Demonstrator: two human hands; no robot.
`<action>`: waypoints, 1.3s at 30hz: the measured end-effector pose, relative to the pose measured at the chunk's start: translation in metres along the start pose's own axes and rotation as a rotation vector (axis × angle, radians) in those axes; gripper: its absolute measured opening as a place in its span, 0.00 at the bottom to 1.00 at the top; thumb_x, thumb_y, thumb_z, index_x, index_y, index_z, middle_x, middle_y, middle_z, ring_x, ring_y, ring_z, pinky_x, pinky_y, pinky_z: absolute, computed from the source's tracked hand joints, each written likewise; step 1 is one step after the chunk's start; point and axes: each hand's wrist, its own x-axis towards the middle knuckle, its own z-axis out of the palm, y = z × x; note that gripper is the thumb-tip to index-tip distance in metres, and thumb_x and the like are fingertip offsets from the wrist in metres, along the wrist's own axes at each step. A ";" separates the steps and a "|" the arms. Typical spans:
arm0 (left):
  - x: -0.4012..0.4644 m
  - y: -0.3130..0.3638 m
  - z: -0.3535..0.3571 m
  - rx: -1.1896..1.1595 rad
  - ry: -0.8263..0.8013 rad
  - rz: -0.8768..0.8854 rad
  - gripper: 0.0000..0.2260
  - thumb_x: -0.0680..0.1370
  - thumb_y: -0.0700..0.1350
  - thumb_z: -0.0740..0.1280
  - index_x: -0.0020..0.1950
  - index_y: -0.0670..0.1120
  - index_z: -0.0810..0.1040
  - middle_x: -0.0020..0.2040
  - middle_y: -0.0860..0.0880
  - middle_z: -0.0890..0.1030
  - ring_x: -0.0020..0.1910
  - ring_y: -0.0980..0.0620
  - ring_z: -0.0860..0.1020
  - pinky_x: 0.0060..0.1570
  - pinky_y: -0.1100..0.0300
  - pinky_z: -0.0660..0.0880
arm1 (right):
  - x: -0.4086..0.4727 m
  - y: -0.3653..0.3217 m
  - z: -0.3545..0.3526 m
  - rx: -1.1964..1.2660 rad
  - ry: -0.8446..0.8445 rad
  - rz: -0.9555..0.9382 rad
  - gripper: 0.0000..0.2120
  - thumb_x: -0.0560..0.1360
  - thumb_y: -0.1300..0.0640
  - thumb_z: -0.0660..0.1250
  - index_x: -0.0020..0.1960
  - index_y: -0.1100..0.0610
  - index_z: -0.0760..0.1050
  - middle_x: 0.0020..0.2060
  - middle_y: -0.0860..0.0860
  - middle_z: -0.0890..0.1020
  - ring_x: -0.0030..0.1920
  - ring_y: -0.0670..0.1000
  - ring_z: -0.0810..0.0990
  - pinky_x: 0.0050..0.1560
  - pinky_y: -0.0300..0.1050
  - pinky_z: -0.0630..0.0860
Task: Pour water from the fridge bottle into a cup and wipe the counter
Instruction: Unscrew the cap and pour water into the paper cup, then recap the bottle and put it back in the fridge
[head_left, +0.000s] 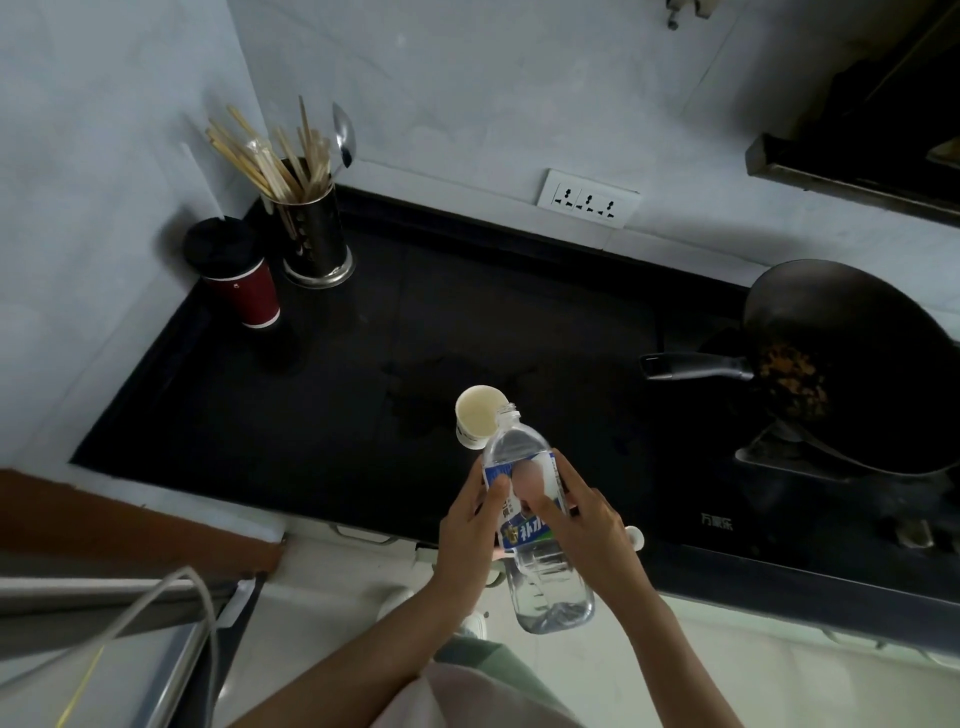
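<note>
Black and shiny, the counter fills the corner under pale walls. On it, out in front of you, stands a small white cup with its mouth up, and a wet patch spreads around it.

You hold a clear water bottle with both hands — it is tipped forward, its open neck right at the near rim of the cup. Your left hand wraps the blue label from the left, thumb on the front. Your right hand wraps it from the right, fingers curled across the label. Water sits in the low end of the bottle, near your body.

Far back on the left stand a red cup with a black lid and a metal holder full of chopsticks. On the right a dark wok rests on the stove, handle pointing left. A white wall socket sits on the back wall.
</note>
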 end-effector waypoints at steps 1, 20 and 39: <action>-0.001 0.001 0.000 0.004 -0.004 0.003 0.16 0.80 0.55 0.63 0.68 0.60 0.71 0.54 0.52 0.83 0.54 0.51 0.82 0.56 0.41 0.78 | 0.001 0.001 0.002 0.013 0.006 -0.006 0.27 0.74 0.34 0.60 0.71 0.34 0.59 0.61 0.49 0.77 0.58 0.52 0.77 0.55 0.45 0.72; -0.004 0.069 0.005 0.204 -0.257 0.259 0.30 0.70 0.49 0.75 0.71 0.57 0.70 0.62 0.57 0.79 0.61 0.53 0.79 0.54 0.54 0.79 | -0.020 0.005 -0.033 0.469 0.221 -0.287 0.39 0.65 0.42 0.75 0.70 0.30 0.60 0.61 0.48 0.78 0.58 0.47 0.80 0.55 0.43 0.79; 0.013 0.045 0.020 0.362 -0.445 0.235 0.37 0.62 0.39 0.82 0.67 0.57 0.74 0.66 0.54 0.76 0.66 0.52 0.75 0.62 0.50 0.75 | -0.027 0.059 -0.027 0.450 0.211 -0.167 0.40 0.65 0.58 0.79 0.71 0.44 0.64 0.61 0.40 0.78 0.63 0.47 0.77 0.62 0.58 0.75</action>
